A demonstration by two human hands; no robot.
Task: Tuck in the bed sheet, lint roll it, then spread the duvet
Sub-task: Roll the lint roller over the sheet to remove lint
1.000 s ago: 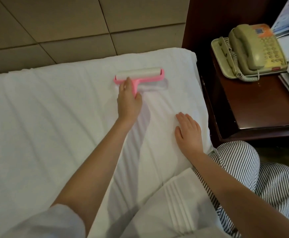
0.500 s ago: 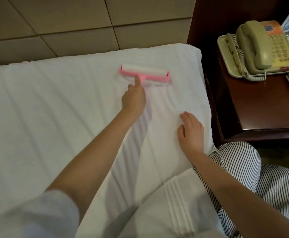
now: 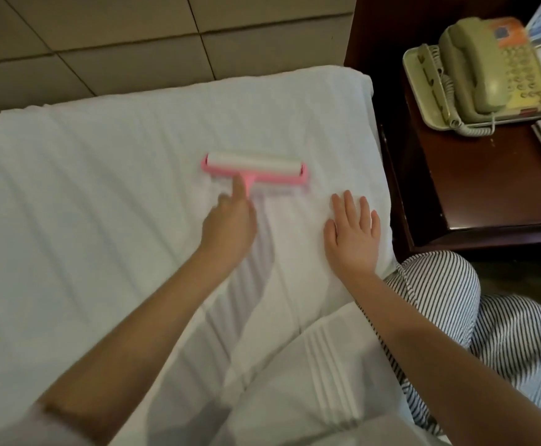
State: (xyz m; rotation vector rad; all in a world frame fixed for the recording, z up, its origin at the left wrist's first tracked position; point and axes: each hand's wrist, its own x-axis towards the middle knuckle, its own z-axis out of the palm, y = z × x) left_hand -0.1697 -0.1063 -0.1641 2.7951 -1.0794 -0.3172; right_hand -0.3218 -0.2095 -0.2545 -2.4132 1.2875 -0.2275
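Starting at the left, we are seeing the white bed sheet (image 3: 85, 204) lying over the mattress in soft diagonal creases, with tan wall panels (image 3: 134, 43) running behind it. From the lower left a bare forearm is reaching diagonally up across the sheet. Its left hand (image 3: 227, 226) is gripping the handle of the pink lint roller (image 3: 253, 167), with the fingers curling round the handle and the forefinger lying straight along it. The hand is slightly blurred.

The roller is resting on the sheet in the right half of the bed, near the far right corner. Its long axis is running left to right across the bed, the white roll is facing the wall, and the handle is pointing back toward the person.

Just right of the handle and nearer to us, the right hand (image 3: 353, 236) is pressing flat on the sheet, palm down, with its fingers straight and slightly spread, close to the mattress edge. Below it the folded duvet (image 3: 311, 381) is lying beside a striped trouser leg (image 3: 439, 284). Farther right, a beige telephone (image 3: 485, 75) is sitting on the dark wooden tabletop (image 3: 488, 181).
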